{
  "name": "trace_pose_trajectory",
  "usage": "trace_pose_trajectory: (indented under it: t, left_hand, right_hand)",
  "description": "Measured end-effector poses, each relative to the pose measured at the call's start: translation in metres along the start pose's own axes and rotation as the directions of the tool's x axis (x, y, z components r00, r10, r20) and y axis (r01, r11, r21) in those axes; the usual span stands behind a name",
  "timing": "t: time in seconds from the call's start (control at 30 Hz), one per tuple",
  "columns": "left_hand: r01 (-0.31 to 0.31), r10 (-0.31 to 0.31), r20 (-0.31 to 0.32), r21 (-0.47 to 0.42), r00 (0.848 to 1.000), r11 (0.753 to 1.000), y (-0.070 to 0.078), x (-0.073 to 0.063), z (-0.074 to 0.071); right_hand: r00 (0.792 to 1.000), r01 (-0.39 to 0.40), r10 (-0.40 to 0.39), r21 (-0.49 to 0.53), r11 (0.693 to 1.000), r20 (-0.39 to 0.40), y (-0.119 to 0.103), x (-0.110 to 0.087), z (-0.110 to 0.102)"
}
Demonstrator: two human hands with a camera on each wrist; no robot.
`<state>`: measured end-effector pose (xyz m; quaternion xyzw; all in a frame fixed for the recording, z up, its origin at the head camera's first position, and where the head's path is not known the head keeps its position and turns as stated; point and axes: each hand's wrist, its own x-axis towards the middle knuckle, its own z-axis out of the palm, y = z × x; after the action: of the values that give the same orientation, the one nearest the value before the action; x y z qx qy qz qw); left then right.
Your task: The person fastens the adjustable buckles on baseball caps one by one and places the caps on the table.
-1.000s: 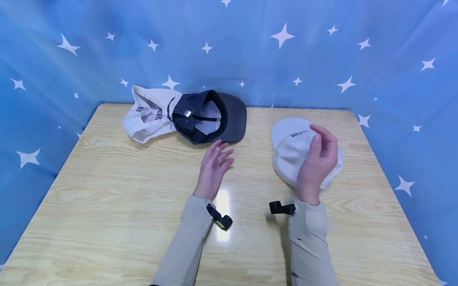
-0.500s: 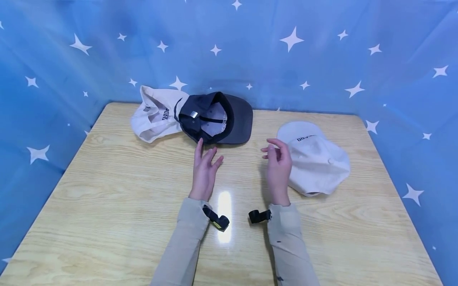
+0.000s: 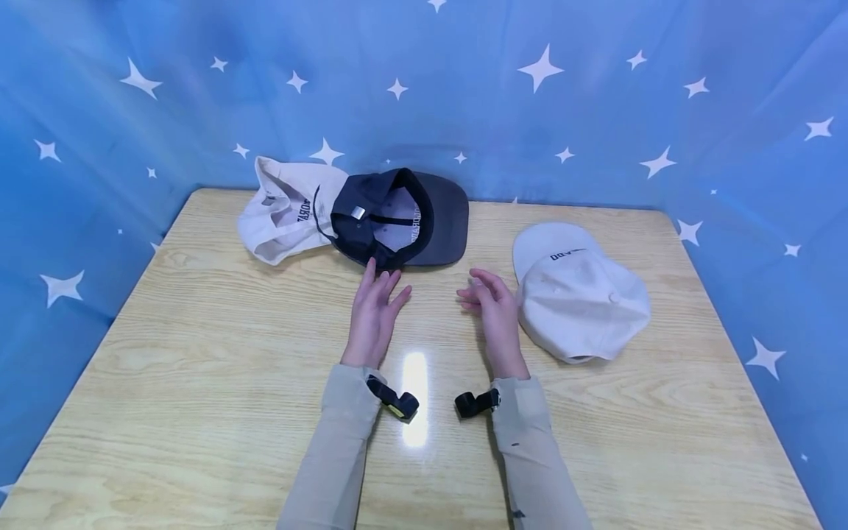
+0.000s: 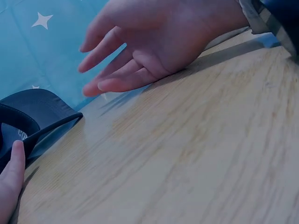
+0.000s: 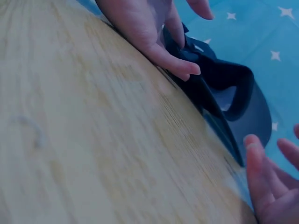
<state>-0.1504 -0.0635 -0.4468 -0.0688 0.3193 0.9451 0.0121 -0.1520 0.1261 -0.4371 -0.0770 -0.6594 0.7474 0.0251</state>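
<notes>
"What's the table [image 3: 199, 397] like?"
"Smooth, pale, wood-grained, glossy enough to mirror a bright light."
"And the caps?"
"Matt cloth: a dark cap [image 3: 427, 221] with a small shiny tab [image 3: 358, 213], a crumpled white cap [image 3: 291, 239] on the left, a smoother white cap [image 3: 583, 294] on the right."
"The backdrop [image 3: 464, 96]?"
"Blue cloth, softly wrinkled, faintly satiny."

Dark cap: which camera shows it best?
The head view: the dark cap shows nearly whole, from above. Left wrist cuts it off at the picture's edge; in right wrist, the left hand hides part.
</notes>
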Motion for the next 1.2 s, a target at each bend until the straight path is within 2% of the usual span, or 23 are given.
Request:
trace_pose_trajectory:
  t: [0.07,0.17,0.57,0.77,0.9,1.07,1.2]
  left_hand:
    - [0.01,-0.01,0.004,0.004,1.0,1.0,-0.0002,0.0002,0.0005]
    - [0.015,-0.015,0.006,0.012,1.0,1.0,-0.0001,0.0006,0.0008]
    - [-0.002,0.001,-0.021,-0.025,1.0,1.0,0.0026,0.0,-0.0002]
    - [0.006,-0.01,-0.088,-0.044,0.996,0.999,0.0024,0.0015,-0.0024]
    - [0.011,-0.018,-0.127,-0.061,0.992,0.998,0.0026,0.0031,-0.0027]
    - [0.017,-0.028,-0.127,-0.087,0.992,0.996,0.0031,0.0036,-0.0023]
    - [0.042,-0.051,-0.099,-0.093,0.994,0.995,0.0034,0.0022,-0.0026]
  right_hand:
    - [0.999,-0.046,0.046,-0.024,0.999,0.025,-0.0017,-0.0009,-0.0001]
    - [0.996,-0.073,0.075,-0.045,0.996,0.054,-0.0034,-0.0014,-0.0001]
    - [0.994,-0.084,0.087,-0.054,0.995,0.066,-0.0042,-0.0015,-0.0006]
    - [0.994,-0.092,0.092,-0.007,0.996,0.054,-0.0029,0.0007,-0.0007]
    - [0.994,-0.1,0.097,0.09,0.991,0.043,-0.0033,0.0029,-0.0026]
    - [0.995,-0.103,0.099,0.221,0.97,0.03,-0.0036,0.0042,-0.0069]
    - [0.993,-0.118,0.114,0.233,0.965,0.029,-0.0042,0.004,-0.0083]
